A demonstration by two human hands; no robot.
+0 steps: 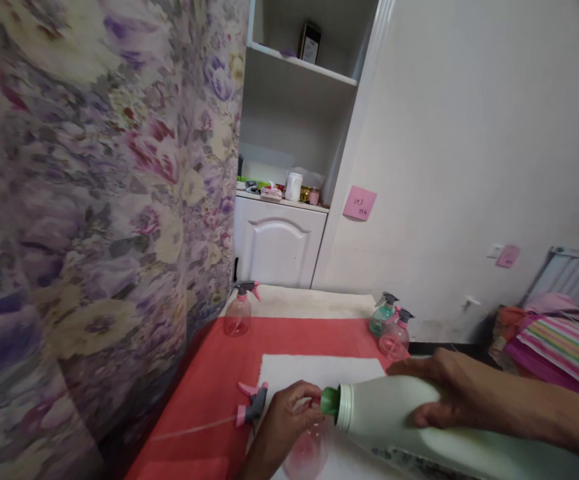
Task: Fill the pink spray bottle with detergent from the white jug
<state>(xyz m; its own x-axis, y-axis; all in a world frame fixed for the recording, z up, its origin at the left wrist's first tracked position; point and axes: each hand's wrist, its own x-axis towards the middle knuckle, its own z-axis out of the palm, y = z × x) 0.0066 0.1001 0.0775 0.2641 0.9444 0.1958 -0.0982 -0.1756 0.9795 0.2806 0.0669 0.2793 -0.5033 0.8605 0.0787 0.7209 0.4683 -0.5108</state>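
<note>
The large pale-green plastic bottle (394, 407) lies tilted over the near right part of the red-covered table (299, 335), its green spout (330, 401) at the mouth of a clear pink round spray bottle (306, 455). Your right hand (442, 390) grips the large bottle's body; your left hand (296, 413) closes its fingers around the round bottle's neck, above the white cloth (319, 367). Left of that hand, a grey-and-pink trigger head (252, 405) lies with its tube pointing toward the left edge. A pink spray bottle with a dark head (238, 317) stands near the far left corner; a green spray bottle (382, 320) and another pink one (394, 341) stand by the right edge.
</note>
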